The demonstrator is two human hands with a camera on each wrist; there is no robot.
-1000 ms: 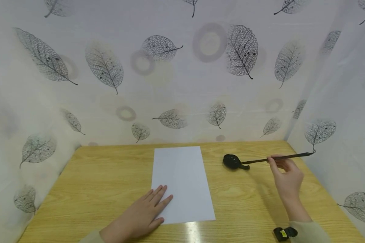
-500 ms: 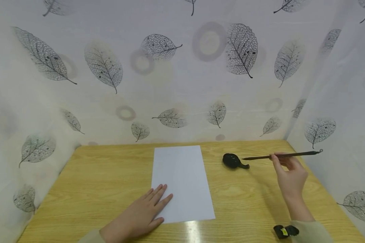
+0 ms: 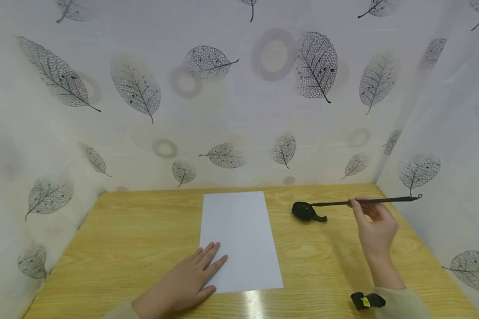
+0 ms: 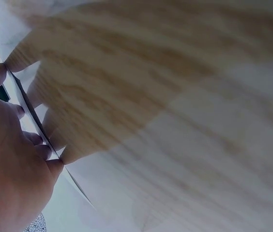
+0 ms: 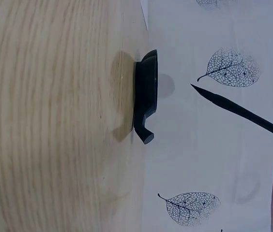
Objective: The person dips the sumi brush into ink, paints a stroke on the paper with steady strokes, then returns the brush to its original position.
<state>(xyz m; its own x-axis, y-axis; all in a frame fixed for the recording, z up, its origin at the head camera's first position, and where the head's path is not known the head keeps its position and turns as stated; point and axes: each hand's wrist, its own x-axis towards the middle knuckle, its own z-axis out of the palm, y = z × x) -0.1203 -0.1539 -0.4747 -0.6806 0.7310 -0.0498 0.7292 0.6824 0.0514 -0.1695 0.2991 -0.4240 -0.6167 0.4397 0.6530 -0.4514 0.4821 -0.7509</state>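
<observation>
My right hand [image 3: 378, 232] pinches a dark writing brush [image 3: 397, 200] by its handle, thumb and fingers meeting around it. The brush lies nearly level in the head view, tip pointing left. Below that tip is a small black ink dish [image 3: 303, 212] with a short curved handle, on the table. The right wrist view shows the brush tip [image 5: 206, 93] raised above the dish [image 5: 146, 87] and apart from it. My left hand [image 3: 183, 281] rests with fingers spread on the lower left edge of a blank white sheet of paper [image 3: 245, 243].
The wooden table [image 3: 143, 221] bears the paper at its middle and the dish to the right. Pale curtains [image 3: 239, 110] printed with leaves stand behind and at both sides. A black wrist device [image 3: 367, 301] with a yellow mark sits at the right sleeve.
The brush first had its tip at the dish's handle side, then lifted and drew right. Now it has moved back left, its tip over the dish. The left hand and paper stay put.
</observation>
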